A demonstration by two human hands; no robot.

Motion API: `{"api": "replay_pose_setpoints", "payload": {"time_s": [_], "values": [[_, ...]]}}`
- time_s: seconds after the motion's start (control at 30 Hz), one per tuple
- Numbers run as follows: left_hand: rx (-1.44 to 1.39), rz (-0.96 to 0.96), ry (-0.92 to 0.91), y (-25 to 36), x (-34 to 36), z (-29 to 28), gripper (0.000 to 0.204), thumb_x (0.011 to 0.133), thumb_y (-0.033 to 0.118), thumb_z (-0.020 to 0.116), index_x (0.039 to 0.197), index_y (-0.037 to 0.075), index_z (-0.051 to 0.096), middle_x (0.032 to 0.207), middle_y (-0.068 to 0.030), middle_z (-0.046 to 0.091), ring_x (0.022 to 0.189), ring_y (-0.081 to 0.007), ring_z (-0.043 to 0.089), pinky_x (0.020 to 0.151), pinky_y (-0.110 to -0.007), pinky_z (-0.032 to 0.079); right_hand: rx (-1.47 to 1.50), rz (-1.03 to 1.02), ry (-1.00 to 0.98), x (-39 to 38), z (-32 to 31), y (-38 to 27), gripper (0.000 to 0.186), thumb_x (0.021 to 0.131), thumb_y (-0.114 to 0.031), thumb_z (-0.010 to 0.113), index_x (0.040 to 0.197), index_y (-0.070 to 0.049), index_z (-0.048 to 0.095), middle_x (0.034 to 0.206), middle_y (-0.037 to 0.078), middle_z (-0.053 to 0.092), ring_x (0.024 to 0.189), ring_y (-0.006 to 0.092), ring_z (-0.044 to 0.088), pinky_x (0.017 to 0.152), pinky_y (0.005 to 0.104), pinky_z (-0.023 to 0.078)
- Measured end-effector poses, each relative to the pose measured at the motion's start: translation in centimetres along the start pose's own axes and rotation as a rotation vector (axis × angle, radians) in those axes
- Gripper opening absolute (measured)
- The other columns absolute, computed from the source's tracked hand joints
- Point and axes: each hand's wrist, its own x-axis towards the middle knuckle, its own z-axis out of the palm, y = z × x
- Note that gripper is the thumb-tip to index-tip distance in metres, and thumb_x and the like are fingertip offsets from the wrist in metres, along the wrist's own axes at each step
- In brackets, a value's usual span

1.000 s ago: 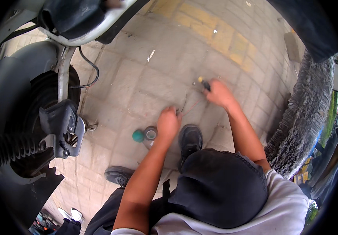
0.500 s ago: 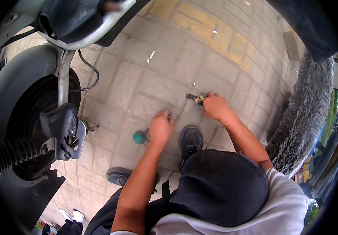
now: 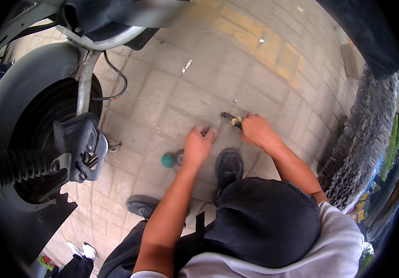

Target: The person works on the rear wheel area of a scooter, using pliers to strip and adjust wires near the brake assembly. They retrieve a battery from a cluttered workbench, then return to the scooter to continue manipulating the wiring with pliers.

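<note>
My right hand (image 3: 258, 130) is closed round the pliers (image 3: 233, 119), which have black and yellow handles and jaws turned left. A thin dark wire (image 3: 220, 127) bends from near the jaws down to my left hand (image 3: 198, 147). The left fingers are slightly blurred and pinched together at the wire's lower end. Just left of that wrist a green ball-shaped thing (image 3: 168, 160) rests on the paving, beside a round greyish piece (image 3: 180, 157) partly hidden by the hand. Whether the wire touches the jaws is hard to make out.
At left stands a two-wheeler's wheel (image 3: 65, 134) with grey fender, metal bracket (image 3: 81, 148) and dangling black cable (image 3: 124, 83). My dark shoe (image 3: 229, 167) is below the pliers. A shaggy grey cover (image 3: 361, 143) runs along the right. Someone's white shoes (image 3: 88, 250) show lower left.
My left hand has moved a little up and right, nearer the pliers. A reddish strand seen earlier between the hands no longer shows. A grey blur now spreads across the top. The view has shifted slightly.
</note>
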Motion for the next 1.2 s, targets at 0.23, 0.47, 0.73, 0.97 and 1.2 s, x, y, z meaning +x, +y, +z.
{"api": "replay_pose_setpoints", "payload": {"time_s": [0.23, 0.47, 0.73, 0.97, 1.2], "values": [[-0.575, -0.117, 0.077, 2.8, 1.0, -4.9, 0.033, 0.088, 0.017, 0.063, 0.112, -0.006, 0.061, 0.091, -0.0093, 0.067, 0.083, -0.0152, 0.061, 0.080, -0.027, 0.046, 0.261, -0.456, 0.277, -1.1, -2.4, -3.8, 0.020, 0.076, -0.015, 0.064, 0.083, 0.003, 0.062, 0.091, 0.018, 0.056, 0.087, 0.0344, 0.055, 0.076, 0.0444, 0.047], [-0.763, -0.112, 0.183, 4.7, -0.7, -9.9, 0.015, 0.091, 0.013, 0.059, 0.098, 0.000, 0.062, 0.077, -0.0016, 0.060, 0.067, -0.0100, 0.051, 0.062, -0.024, 0.042, 0.289, -0.637, 0.462, -0.1, -4.2, -6.0, 0.026, 0.071, -0.007, 0.068, 0.092, 0.005, 0.060, 0.116, 0.020, 0.051, 0.101, 0.0365, 0.051, 0.087, 0.0412, 0.044], [-0.377, 0.146, 0.315, 7.2, -2.2, -10.8, 0.018, 0.094, 0.014, 0.054, 0.098, -0.002, 0.060, 0.074, -0.0001, 0.055, 0.062, -0.0065, 0.044, 0.055, -0.021, 0.037, 0.249, -0.725, 0.630, 0.1, -6.3, -8.4, 0.036, 0.064, -0.001, 0.069, 0.098, 0.006, 0.059, 0.126, 0.020, 0.045, 0.112, 0.0386, 0.045, 0.094, 0.0436, 0.041], [-0.337, 0.130, 0.325, 8.2, -3.1, -10.7, 0.019, 0.095, 0.013, 0.052, 0.097, -0.003, 0.061, 0.076, -0.0013, 0.058, 0.064, -0.0063, 0.047, 0.058, -0.022, 0.042, 0.233, -0.744, 0.666, 0.0, -6.4, -9.3, 0.034, 0.064, -0.004, 0.066, 0.097, 0.004, 0.061, 0.122, 0.018, 0.047, 0.111, 0.0360, 0.045, 0.094, 0.0449, 0.038], [-0.359, 0.136, 0.285, 8.8, -3.0, -10.7, 0.020, 0.096, 0.013, 0.050, 0.099, -0.003, 0.061, 0.075, -0.0010, 0.056, 0.064, -0.0061, 0.049, 0.059, -0.023, 0.048, 0.261, -0.742, 0.677, -0.1, -6.3, -9.0, 0.030, 0.065, -0.004, 0.066, 0.093, 0.004, 0.061, 0.118, 0.018, 0.049, 0.105, 0.0347, 0.047, 0.089, 0.0427, 0.040]]}}
